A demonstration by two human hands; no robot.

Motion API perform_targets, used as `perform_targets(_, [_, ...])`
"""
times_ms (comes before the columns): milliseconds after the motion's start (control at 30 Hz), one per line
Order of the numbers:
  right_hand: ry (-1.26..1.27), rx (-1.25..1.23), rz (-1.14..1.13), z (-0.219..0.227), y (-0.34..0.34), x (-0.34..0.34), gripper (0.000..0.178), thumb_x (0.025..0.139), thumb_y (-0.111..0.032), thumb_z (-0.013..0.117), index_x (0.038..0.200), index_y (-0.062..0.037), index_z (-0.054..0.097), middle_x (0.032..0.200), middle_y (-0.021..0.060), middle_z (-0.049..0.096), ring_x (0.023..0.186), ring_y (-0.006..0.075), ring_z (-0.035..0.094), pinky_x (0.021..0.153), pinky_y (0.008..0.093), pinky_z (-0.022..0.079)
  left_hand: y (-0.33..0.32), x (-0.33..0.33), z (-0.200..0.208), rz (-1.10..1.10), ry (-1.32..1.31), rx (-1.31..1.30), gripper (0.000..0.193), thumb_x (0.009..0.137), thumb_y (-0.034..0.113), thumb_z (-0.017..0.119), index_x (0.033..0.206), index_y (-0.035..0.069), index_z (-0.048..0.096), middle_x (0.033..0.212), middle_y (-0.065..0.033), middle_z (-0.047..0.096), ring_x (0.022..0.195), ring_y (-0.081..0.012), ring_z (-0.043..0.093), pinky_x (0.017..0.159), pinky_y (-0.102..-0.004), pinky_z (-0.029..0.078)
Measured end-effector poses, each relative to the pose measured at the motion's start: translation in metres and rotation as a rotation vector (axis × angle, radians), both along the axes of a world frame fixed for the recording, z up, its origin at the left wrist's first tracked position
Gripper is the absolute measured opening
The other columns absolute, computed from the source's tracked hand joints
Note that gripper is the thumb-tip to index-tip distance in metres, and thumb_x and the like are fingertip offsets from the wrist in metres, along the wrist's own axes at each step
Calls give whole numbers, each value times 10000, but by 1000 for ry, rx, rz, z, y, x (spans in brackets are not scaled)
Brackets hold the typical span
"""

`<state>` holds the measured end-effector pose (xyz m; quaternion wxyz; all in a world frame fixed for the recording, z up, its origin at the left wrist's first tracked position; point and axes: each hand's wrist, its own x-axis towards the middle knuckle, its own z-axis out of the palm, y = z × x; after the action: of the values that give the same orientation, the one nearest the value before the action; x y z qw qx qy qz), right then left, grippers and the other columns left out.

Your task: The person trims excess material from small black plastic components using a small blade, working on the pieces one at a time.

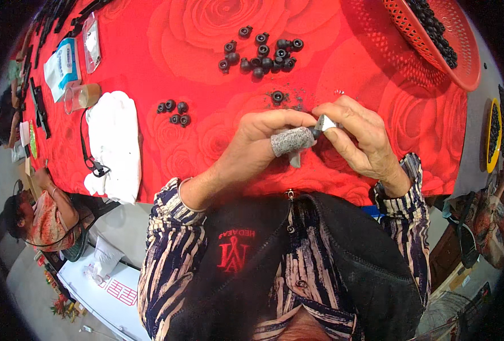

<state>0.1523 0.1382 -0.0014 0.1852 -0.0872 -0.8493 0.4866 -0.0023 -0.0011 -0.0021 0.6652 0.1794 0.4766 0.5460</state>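
My left hand (pixel 249 136) is closed, its thumb wrapped in a grey fabric sleeve (pixel 292 142). It pinches a small black rounded part (pixel 315 134), mostly hidden by the fingers. My right hand (pixel 363 136) grips a short shiny metal blade (pixel 325 123) between thumb and fingers, set against that part. Just beyond the hands, one black part with a ringed hole (pixel 277 97) sits among dark shavings (pixel 298 101). Farther off lies a loose cluster of similar black parts (pixel 263 50), and a smaller group (pixel 175 106) is to the left.
A red cloth (pixel 206 113) with a rose pattern covers the table. At the far right, a red perforated basket (pixel 402 25) holds many black pieces. On the left are a folded white cloth (pixel 115 145), a plastic cup (pixel 81 98) and a blue-white packet (pixel 63 68). Another person (pixel 53 216) sits lower left.
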Motion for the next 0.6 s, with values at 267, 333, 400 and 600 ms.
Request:
perform_targets(267, [-32,-19,41,3,4,1,201,800,-17,597,998,12,580,738,113,521,626,243,533,556,325,418,-1,-2,-1,-20,-150,25,196,889,108,587,1044,-3,633,862,-36,638,682,-79,565,605,-222,469])
perform_targets(333, [-10,-20,70,2,5,0,194,801,-20,601,992,14,587,737,112,519,623,243,532,554,325,418,-2,-2,-2,-20,-175,33,195,889,107,587,1044,-2,634,864,-40,638,684,-82,566,606,-226,472])
perform_targets(400, [-23,-10,72,3,6,1,198,801,-20,602,995,16,590,739,113,522,627,243,535,556,327,421,-2,-1,-3,-23,-161,27,199,887,110,588,1047,-1,633,862,-38,632,684,-85,567,609,-228,474])
perform_targets(600, [0,-10,62,0,4,1,214,802,-18,607,1011,27,592,748,117,535,639,246,547,566,333,432,-3,1,0,-19,-119,3,204,890,112,584,1050,-5,631,852,-27,613,672,-83,559,612,-226,471])
